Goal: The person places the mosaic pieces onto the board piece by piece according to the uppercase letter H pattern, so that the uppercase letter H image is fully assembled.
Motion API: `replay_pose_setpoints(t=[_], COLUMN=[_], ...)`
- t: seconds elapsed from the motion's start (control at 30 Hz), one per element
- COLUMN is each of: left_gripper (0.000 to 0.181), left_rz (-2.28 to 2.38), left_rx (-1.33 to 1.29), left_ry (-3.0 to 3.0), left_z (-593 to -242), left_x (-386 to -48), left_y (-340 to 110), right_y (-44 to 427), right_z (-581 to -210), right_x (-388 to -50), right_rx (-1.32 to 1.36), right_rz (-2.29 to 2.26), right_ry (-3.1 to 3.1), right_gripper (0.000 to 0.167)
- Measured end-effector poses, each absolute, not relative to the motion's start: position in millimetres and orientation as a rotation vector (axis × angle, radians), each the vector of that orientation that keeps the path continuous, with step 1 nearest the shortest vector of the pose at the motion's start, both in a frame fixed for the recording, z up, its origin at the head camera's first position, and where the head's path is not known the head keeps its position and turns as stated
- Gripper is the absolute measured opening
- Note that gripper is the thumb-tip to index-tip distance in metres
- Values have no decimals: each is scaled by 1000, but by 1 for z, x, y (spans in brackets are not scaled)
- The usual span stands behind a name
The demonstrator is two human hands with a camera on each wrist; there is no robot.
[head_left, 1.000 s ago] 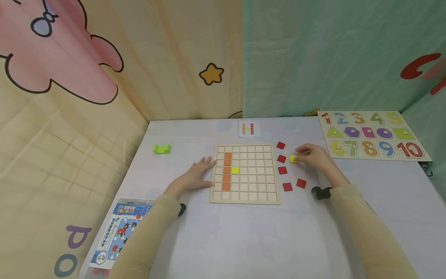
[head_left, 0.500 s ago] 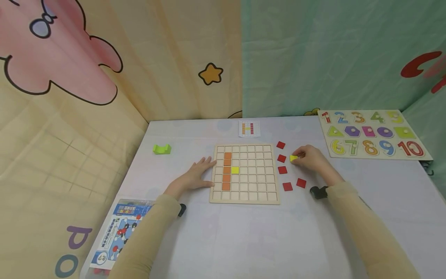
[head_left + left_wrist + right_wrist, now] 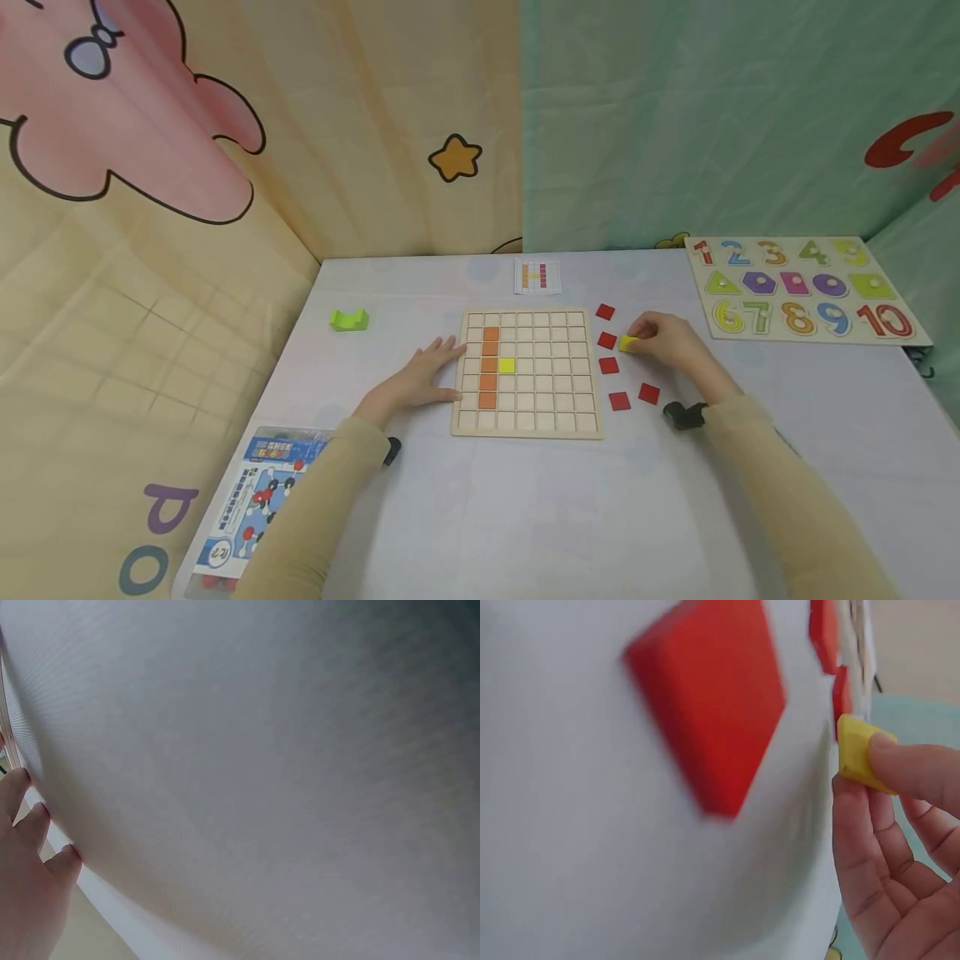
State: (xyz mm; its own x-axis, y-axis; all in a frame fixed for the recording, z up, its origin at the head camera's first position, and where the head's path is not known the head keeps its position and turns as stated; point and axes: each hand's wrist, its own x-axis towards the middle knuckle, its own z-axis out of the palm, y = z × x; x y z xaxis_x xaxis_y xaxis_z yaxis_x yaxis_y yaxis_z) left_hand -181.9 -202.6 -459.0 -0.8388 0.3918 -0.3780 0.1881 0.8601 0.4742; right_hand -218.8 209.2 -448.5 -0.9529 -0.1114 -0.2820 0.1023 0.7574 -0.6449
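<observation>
The wooden grid board [image 3: 532, 423] lies mid-table, with an orange column of tiles [image 3: 488, 382] near its left side and one yellow tile [image 3: 506, 366] beside that column. My left hand [image 3: 415, 379] rests with spread fingers at the board's left edge; the left wrist view shows part of this hand [image 3: 34, 885]. Right of the board, my right hand [image 3: 667, 340] pinches a yellow tile [image 3: 627, 343] between thumb and fingers. In the right wrist view the hand [image 3: 904, 847] grips that yellow tile [image 3: 857, 752], which is tilted, off the table.
Several red tiles [image 3: 608, 366] lie between the board and my right hand. A small pattern card [image 3: 537, 277] is behind the board. A number puzzle [image 3: 806, 292] stands back right, a green block [image 3: 348, 321] back left, and a blue-labelled package [image 3: 258, 500] front left.
My right thumb and fingers have closed on the yellow tile, and the hand has shifted slightly left with it. My left hand has stayed at the board's edge.
</observation>
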Motion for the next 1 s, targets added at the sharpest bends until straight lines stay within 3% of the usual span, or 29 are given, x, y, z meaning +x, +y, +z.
replay_pose_setpoints(t=[0.6, 1.0], left_gripper=[90, 90], left_rz=[582, 592], left_rx=[422, 418], left_ry=[2561, 2560], left_z=[-457, -457], left_x=[-181, -182], left_y=[-202, -202], right_y=[103, 72], right_z=[-450, -453], right_x=[-207, -209], right_rx=[-208, -257], right_rz=[-1244, -1139], right_ry=[2458, 2496], right_gripper=[17, 11])
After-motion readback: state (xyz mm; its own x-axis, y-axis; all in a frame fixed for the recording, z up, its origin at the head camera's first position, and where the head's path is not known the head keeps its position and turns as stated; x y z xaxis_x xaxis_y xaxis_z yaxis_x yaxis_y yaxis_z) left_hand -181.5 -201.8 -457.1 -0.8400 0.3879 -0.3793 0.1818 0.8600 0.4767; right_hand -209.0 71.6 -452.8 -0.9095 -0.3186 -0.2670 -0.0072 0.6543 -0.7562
